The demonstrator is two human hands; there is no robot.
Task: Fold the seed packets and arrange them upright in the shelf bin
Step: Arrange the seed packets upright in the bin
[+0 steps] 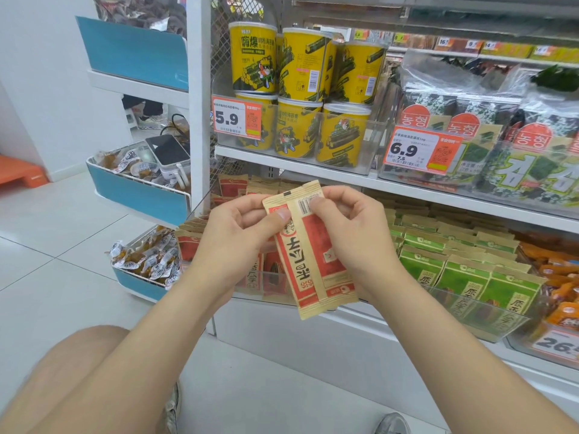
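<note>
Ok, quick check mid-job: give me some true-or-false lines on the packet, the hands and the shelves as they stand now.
1. The left hand and the right hand both have a grip on the red packet near its top end. True.
2. The red packet already stands in the shelf bin. False: it is held in the air in front of the bin.
3. Green packets sit to the right of the red ones. True.
4. The yellow cans are on the shelf below the packets. False: they are on the shelf above.
5. The price tag in front of the cans reads 9.9. False: it reads 5.9.
</note>
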